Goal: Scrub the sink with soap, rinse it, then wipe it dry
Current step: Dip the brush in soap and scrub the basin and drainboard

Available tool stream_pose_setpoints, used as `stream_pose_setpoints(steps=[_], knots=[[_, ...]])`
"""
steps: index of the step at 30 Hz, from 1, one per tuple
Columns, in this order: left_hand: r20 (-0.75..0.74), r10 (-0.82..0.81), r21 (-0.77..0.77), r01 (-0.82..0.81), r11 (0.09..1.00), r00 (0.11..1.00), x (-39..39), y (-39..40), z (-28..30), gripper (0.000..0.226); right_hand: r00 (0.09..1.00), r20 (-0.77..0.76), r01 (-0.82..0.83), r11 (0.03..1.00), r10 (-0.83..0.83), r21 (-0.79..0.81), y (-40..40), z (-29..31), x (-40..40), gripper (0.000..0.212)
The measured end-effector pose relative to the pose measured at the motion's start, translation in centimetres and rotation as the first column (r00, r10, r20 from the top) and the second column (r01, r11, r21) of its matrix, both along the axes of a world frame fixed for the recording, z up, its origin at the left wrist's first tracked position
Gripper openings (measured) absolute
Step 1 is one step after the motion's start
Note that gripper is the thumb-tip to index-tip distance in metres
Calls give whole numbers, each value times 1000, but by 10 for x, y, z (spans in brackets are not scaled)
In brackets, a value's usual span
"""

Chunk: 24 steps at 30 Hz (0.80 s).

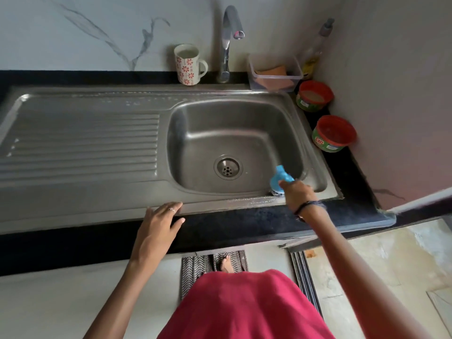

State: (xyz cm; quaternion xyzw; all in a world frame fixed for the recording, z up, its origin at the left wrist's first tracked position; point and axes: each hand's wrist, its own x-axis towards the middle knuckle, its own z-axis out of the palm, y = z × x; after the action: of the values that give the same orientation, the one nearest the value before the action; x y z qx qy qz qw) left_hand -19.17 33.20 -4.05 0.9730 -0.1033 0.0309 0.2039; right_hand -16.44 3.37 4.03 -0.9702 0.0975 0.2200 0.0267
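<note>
A steel sink (234,118) with a ribbed drainboard (83,140) on its left fills the middle of the head view. My right hand (297,192) is shut on a blue-handled scrubber (280,179), pressed against the sink's front right rim, where soapy streaks (252,200) show. My left hand (159,223) rests flat on the sink's front edge, fingers apart, holding nothing. The tap (228,42) stands behind the basin with no water running. The drain (228,166) sits in the basin floor.
A flowered mug (188,64) stands left of the tap. A clear tub with an orange sponge (274,73), a soap bottle (314,52) and two red-lidded dish-soap tubs (314,95) (333,133) line the right corner by the wall. A black counter edge (220,231) runs in front.
</note>
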Motion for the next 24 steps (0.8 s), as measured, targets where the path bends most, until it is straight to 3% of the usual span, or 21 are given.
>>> stream_pose_setpoints(steps=[7, 10, 13, 15, 17, 20, 22, 24], knots=[[-103, 51, -2, -51, 999, 993, 2, 0, 2, 42, 987, 8, -154, 952, 158, 265, 135, -19, 14, 38], [-119, 37, 19, -35, 999, 992, 1, 2, 1, 45, 999, 23, 32, 942, -42, 335, 104, -35, 12, 40], [-115, 31, 55, -25, 998, 993, -3, 6, -2, 46, 952, 10, 292, 917, -306, 274, 28, -31, 9, 40], [-109, 43, 87, -34, 996, 993, -5, 10, -2, 47, 932, -22, 357, 908, -361, 220, -4, -23, 8, 38], [-120, 76, 107, -63, 992, 990, -6, 16, -1, 49, 931, -17, 356, 894, -365, 271, 4, -18, 8, 38], [-135, 136, 114, -121, 986, 982, -9, 23, 0, 52, 996, 6, 77, 940, -84, 332, 69, -20, 11, 38], [-142, 155, 108, -141, 984, 978, -11, 26, 2, 53, 993, -2, -105, 919, 114, 379, 129, -23, 17, 38], [-152, 168, 123, -150, 981, 974, -12, 29, 2, 53, 977, 30, -205, 898, 210, 390, 175, -25, 27, 36]])
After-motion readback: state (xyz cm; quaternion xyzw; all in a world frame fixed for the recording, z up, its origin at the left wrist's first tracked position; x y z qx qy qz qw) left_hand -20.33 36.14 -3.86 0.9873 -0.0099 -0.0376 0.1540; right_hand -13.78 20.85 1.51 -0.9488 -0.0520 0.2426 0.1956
